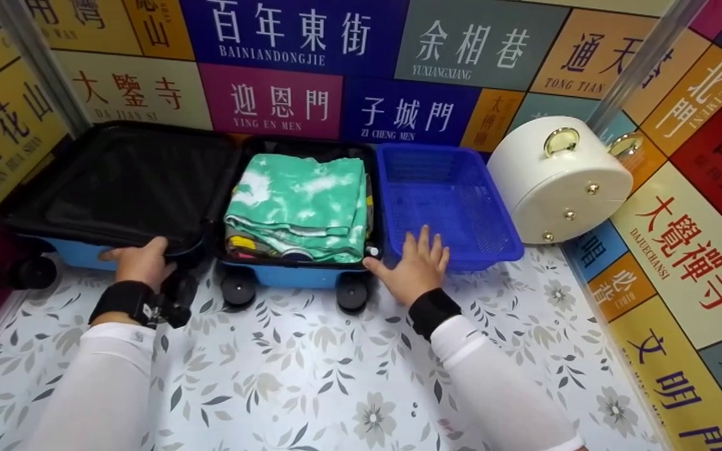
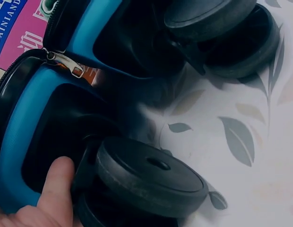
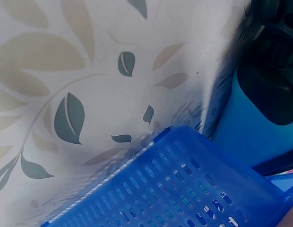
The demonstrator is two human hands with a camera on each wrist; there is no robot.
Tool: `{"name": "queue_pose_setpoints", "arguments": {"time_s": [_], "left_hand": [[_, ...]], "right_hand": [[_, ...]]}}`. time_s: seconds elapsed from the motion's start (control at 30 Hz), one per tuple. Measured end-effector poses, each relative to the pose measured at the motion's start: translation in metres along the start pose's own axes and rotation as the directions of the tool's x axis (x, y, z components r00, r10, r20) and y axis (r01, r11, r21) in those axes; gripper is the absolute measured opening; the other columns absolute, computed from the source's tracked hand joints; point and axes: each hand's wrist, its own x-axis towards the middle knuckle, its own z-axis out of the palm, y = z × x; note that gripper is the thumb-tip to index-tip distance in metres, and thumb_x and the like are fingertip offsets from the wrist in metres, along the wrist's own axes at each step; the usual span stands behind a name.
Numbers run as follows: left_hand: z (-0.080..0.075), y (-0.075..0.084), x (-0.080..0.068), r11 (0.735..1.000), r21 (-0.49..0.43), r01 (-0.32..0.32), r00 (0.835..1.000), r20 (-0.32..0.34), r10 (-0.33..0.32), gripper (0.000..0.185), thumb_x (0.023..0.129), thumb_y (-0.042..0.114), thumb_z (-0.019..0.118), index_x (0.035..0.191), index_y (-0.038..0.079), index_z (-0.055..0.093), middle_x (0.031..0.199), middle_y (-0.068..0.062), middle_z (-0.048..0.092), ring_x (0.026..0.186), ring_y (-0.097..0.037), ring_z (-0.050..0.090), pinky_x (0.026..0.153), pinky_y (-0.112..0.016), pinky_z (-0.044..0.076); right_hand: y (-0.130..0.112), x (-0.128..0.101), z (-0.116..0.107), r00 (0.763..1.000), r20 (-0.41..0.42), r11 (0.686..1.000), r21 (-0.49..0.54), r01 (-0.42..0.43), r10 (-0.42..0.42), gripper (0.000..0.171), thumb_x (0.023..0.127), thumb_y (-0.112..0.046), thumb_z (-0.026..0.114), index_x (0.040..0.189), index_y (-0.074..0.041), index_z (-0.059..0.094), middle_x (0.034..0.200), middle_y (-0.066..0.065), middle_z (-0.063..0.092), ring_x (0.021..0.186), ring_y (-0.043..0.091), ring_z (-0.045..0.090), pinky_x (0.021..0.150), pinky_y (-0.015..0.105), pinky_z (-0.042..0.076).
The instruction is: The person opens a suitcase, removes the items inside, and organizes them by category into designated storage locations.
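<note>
An opened suitcase lies with its two black-lined halves side by side. My left hand (image 1: 138, 263) touches the wheel-end side of the left half (image 1: 129, 178); in the left wrist view a straight finger (image 2: 59, 184) rests beside a black wheel (image 2: 151, 175). Folded green-and-white tie-dye cloth (image 1: 298, 200) tops the clothes in the right half, whose blue shell (image 1: 298, 275) shows in front. My right hand (image 1: 414, 269), fingers spread, is at the near rim of a blue plastic basket (image 1: 502, 254), its thumb near the suitcase corner. Little of that hand shows in the right wrist view.
A round white case (image 1: 555, 181) with gold handles stands right of the basket. Walls with coloured sign panels (image 1: 273, 103) rise behind and on both sides. The white surface (image 1: 311, 369) in front has a leaf and flower pattern.
</note>
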Motion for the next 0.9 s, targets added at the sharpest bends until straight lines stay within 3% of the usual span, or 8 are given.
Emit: {"name": "queue_pose_setpoints", "arguments": {"time_s": [0.23, 0.43, 0.5, 0.53, 0.63, 0.67, 0.77, 0.9], "left_hand": [[0.001, 0.001, 0.0, 0.998, -0.037, 0.052, 0.999, 0.017, -0.051, 0.115, 0.102, 0.021, 0.048, 0.136, 0.027, -0.062, 0.176, -0.006, -0.014, 0.161, -0.014, 0.022, 0.121, -0.026, 0.039], [-0.007, 0.005, 0.004, 0.979, 0.188, 0.076, 0.995, 0.047, -0.086, 0.109, 0.104, 0.038, 0.042, 0.141, 0.017, -0.058, 0.171, -0.012, -0.028, 0.157, -0.024, 0.028, 0.102, -0.027, 0.057], [-0.014, 0.01, 0.004, 0.895, 0.447, 0.015, 0.992, 0.107, -0.07, 0.099, 0.107, 0.043, 0.034, 0.152, 0.002, -0.043, 0.17, -0.027, -0.023, 0.147, -0.028, 0.047, 0.092, -0.03, 0.062], [-0.017, 0.013, 0.002, 0.818, 0.575, -0.031, 0.989, 0.138, -0.059, 0.094, 0.107, 0.046, 0.03, 0.157, -0.005, -0.031, 0.169, -0.034, -0.014, 0.137, -0.03, 0.057, 0.089, -0.034, 0.062], [-0.023, 0.025, -0.004, 0.506, 0.84, -0.197, 0.975, 0.223, 0.011, 0.088, 0.109, 0.054, 0.02, 0.155, -0.021, 0.027, 0.147, -0.044, 0.044, 0.093, -0.033, 0.075, 0.079, -0.038, 0.06], [-0.024, 0.029, -0.007, 0.429, 0.873, -0.232, 0.97, 0.242, 0.033, 0.087, 0.109, 0.055, 0.02, 0.148, -0.02, 0.042, 0.131, -0.039, 0.061, 0.086, -0.031, 0.075, 0.077, -0.037, 0.058], [-0.021, 0.04, -0.017, 0.337, 0.904, -0.262, 0.965, 0.242, 0.101, 0.078, 0.109, 0.057, 0.027, 0.114, -0.008, 0.071, 0.088, -0.015, 0.075, 0.074, -0.024, 0.067, 0.068, -0.036, 0.052], [-0.004, 0.049, -0.024, 0.325, 0.895, -0.304, 0.938, 0.222, 0.264, 0.076, 0.106, 0.063, 0.033, 0.116, -0.003, 0.07, 0.106, -0.023, 0.071, 0.092, -0.04, 0.066, 0.078, -0.051, 0.054]], "right_hand": [[0.0, -0.001, -0.002, 1.0, 0.021, 1.0, -0.005, 0.014, -0.013, 0.118, 0.086, -0.088, 0.054, 0.166, -0.005, 0.028, 0.176, 0.023, 0.004, 0.163, 0.048, -0.001, 0.13, 0.063, -0.006], [-0.004, -0.004, -0.007, 0.998, 0.055, 0.999, 0.02, 0.028, -0.029, 0.112, 0.091, -0.081, 0.055, 0.167, -0.005, 0.024, 0.176, 0.025, 0.003, 0.163, 0.046, -0.005, 0.131, 0.062, -0.007], [-0.007, -0.005, -0.009, 0.997, 0.063, 0.998, 0.04, 0.039, -0.042, 0.11, 0.093, -0.077, 0.058, 0.167, -0.005, 0.023, 0.176, 0.025, 0.003, 0.163, 0.045, -0.006, 0.131, 0.061, -0.008], [-0.008, -0.005, -0.01, 0.997, 0.067, 0.998, 0.053, 0.045, -0.049, 0.108, 0.093, -0.075, 0.059, 0.168, -0.005, 0.022, 0.176, 0.025, 0.003, 0.164, 0.045, -0.006, 0.131, 0.061, -0.008], [-0.013, -0.003, -0.014, 0.995, 0.064, 0.994, 0.091, 0.068, -0.074, 0.104, 0.095, -0.069, 0.062, 0.168, -0.006, 0.022, 0.176, 0.024, 0.004, 0.164, 0.043, -0.004, 0.131, 0.06, -0.007], [-0.014, -0.002, -0.016, 0.995, 0.061, 0.991, 0.106, 0.076, -0.083, 0.103, 0.096, -0.067, 0.062, 0.168, -0.006, 0.022, 0.176, 0.024, 0.005, 0.164, 0.043, -0.003, 0.132, 0.06, -0.006], [-0.02, 0.001, -0.02, 0.993, 0.061, 0.986, 0.141, 0.088, -0.097, 0.098, 0.098, -0.063, 0.062, 0.168, -0.007, 0.023, 0.176, 0.023, 0.008, 0.164, 0.043, 0.0, 0.133, 0.058, -0.002], [-0.029, 0.009, -0.024, 0.993, 0.07, 0.979, 0.187, 0.086, -0.1, 0.092, 0.101, -0.057, 0.061, 0.168, -0.006, 0.024, 0.176, 0.022, 0.011, 0.164, 0.042, 0.006, 0.133, 0.056, 0.005]]}}
